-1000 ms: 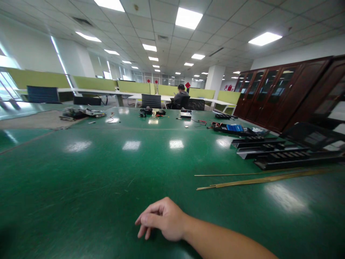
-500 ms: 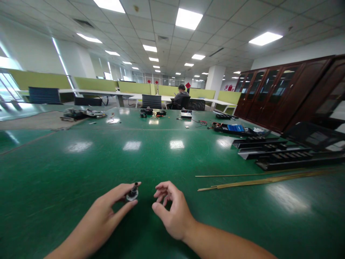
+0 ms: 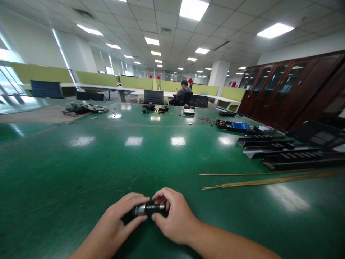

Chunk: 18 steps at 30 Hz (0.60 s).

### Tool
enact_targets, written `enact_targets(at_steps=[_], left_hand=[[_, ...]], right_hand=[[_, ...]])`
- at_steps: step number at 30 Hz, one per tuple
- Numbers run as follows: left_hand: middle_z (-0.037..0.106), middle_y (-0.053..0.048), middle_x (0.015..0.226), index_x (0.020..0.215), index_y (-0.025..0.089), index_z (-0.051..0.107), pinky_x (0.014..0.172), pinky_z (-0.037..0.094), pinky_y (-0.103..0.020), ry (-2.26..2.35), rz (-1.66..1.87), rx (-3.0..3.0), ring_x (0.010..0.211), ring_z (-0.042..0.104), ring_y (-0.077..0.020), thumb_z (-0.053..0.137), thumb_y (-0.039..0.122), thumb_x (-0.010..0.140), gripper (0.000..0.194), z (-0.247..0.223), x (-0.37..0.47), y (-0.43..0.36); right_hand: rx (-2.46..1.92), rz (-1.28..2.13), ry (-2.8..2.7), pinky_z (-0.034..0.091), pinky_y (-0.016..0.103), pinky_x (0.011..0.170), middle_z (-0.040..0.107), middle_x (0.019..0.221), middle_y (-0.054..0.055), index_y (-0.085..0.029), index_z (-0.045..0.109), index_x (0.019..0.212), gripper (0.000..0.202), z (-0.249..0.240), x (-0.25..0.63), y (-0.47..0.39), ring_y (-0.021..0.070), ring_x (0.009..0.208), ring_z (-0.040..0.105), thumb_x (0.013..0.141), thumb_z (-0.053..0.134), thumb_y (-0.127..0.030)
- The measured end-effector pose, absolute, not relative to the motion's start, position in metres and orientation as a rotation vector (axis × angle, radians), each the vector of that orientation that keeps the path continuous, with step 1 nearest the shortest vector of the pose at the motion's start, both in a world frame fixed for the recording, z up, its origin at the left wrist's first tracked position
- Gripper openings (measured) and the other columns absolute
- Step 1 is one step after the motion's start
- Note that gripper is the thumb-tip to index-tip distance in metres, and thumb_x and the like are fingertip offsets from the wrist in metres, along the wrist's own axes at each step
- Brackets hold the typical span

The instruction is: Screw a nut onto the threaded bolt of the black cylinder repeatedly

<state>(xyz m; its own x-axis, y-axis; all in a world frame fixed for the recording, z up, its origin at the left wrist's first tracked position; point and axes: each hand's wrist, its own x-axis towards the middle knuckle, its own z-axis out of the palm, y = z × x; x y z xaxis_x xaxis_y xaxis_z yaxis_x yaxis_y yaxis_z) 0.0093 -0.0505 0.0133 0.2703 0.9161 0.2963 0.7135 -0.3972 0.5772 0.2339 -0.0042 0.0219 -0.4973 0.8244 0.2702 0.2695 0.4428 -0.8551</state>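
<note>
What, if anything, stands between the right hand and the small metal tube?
Nothing visible does. The left hand holds the tube by its wider end, and its narrow end points into the right hand's curled fingers; whether they touch is unclear. The thin rods lie off to the right, outside that gap.

Head cam, close abv green tbl, faces fwd & slightly dn; ceiling up top.

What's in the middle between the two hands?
In the head view, a small black-and-silver cylindrical part lies between the left hand and the right hand.
</note>
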Motion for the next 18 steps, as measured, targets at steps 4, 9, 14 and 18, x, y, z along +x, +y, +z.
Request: enact_targets(at_steps=[4,9,14,18], left_hand=[[0.073,-0.006,0.121,0.130,0.030,0.062,0.097,0.058,-0.033,1.601,0.906,2.200,0.110,0.071,-0.0229,0.071,0.039,0.089,0.043,0.0057,0.0074,-0.0506],[0.074,-0.003,0.115,0.120,0.029,0.066,0.094,0.059,-0.030,1.616,0.885,2.180,0.105,0.072,-0.0217,0.072,0.040,0.088,0.035,0.0075,0.0078,-0.0529],[0.073,-0.002,0.113,0.116,0.029,0.066,0.094,0.057,-0.028,1.534,0.870,2.213,0.105,0.070,-0.0192,0.068,0.038,0.091,0.027,0.0102,0.0099,-0.0538],[0.072,-0.003,0.115,0.118,0.028,0.065,0.096,0.057,-0.028,1.502,0.857,2.229,0.107,0.069,-0.0190,0.067,0.037,0.093,0.027,0.0071,0.0084,-0.0560]], right_hand=[[-0.933,0.994,-2.015,0.046,0.029,0.075,0.067,0.090,0.001,-0.022,0.068,0.099,0.031,0.0223,0.2330,-0.0032,0.0180,0.081,0.060,0.070,0.072,-0.011],[-0.934,0.977,-2.038,0.045,0.029,0.073,0.069,0.087,0.001,-0.022,0.072,0.096,0.025,0.0210,0.2318,-0.0026,0.0185,0.080,0.062,0.073,0.074,-0.013],[-0.931,0.960,-2.055,0.045,0.028,0.072,0.072,0.084,0.000,-0.022,0.075,0.094,0.022,0.0228,0.2328,-0.0042,0.0171,0.077,0.064,0.073,0.075,-0.014],[-0.915,0.998,-2.053,0.047,0.028,0.071,0.076,0.085,0.002,-0.022,0.079,0.093,0.018,0.0236,0.2332,-0.0048,0.0180,0.076,0.068,0.076,0.075,-0.018]])
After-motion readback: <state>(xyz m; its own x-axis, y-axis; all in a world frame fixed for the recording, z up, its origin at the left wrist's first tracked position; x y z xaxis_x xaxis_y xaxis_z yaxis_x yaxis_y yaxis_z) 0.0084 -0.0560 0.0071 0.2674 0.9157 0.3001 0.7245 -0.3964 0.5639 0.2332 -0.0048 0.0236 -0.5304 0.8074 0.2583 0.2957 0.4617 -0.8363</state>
